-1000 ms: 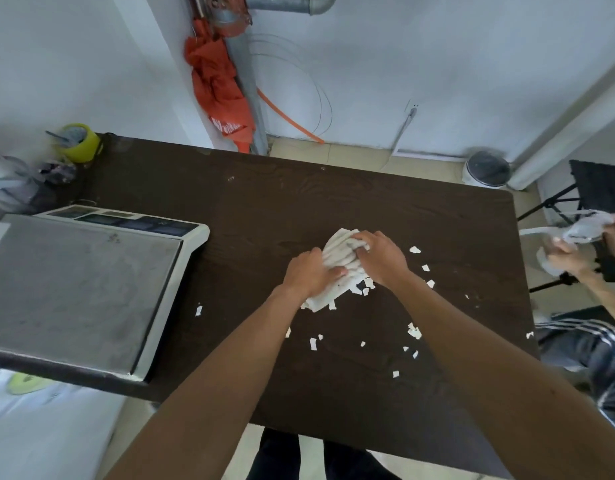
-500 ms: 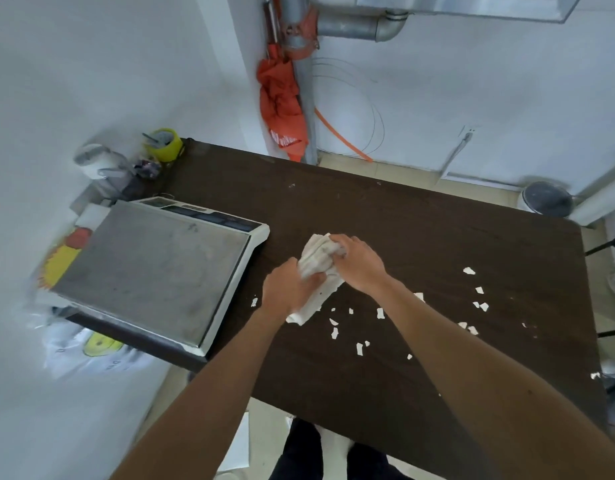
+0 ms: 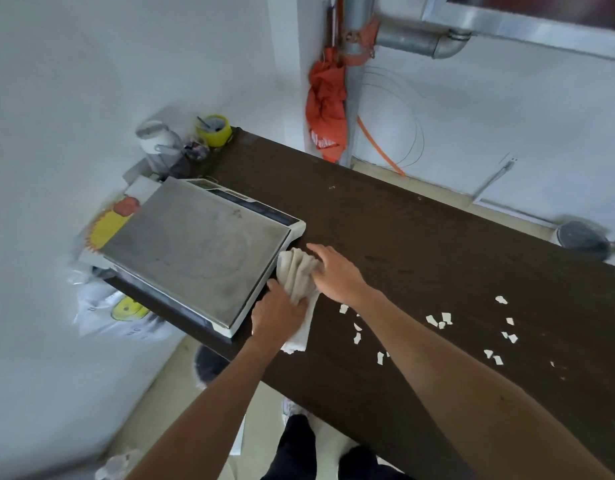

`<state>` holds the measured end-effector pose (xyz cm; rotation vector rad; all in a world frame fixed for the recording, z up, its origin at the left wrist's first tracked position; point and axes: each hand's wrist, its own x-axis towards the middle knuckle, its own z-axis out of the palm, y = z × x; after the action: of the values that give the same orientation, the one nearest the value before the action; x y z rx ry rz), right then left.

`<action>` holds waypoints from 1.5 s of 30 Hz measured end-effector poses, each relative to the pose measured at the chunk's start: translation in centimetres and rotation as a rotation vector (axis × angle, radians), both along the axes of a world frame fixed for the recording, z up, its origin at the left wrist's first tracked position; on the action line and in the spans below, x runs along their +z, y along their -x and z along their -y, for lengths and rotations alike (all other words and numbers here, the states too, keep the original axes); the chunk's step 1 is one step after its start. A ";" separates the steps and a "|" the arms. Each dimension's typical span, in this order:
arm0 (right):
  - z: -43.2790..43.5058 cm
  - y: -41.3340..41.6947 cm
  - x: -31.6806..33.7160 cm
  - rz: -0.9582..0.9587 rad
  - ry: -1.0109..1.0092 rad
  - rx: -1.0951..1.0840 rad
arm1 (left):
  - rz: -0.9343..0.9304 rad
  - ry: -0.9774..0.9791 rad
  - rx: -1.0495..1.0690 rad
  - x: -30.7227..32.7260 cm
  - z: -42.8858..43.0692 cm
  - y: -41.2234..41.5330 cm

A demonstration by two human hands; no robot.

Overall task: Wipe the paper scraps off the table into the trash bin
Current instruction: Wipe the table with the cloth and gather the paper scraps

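Yellow cup [image 3: 214, 130] at far bench corner, small dark stuff inside, can't tell what. Dark round bin [image 3: 209, 366] on floor under bench edge, inside hidden. Two hands: left hand [image 3: 277, 315] and right hand [image 3: 335, 271] both closed on one white cloth [image 3: 296, 277], cloth touching scale [image 3: 198, 251]. About fifteen paper scraps [image 3: 437, 320] spread on dark brown bench [image 3: 420, 244], right of cloth. White walls, grey pipe [image 3: 413, 39], orange rag [image 3: 327, 109] hanging on it.
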<state>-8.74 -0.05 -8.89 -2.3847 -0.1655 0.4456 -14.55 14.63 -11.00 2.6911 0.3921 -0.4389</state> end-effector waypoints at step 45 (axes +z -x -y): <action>24.8 25.0 -3.9 -0.098 -0.113 -0.813 | 0.065 0.029 -0.393 -2.2 18.8 5.6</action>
<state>-33.74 -24.89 -12.82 -2.0871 0.7748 0.1499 -20.14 -4.18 -13.22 2.7447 -0.1668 -0.4576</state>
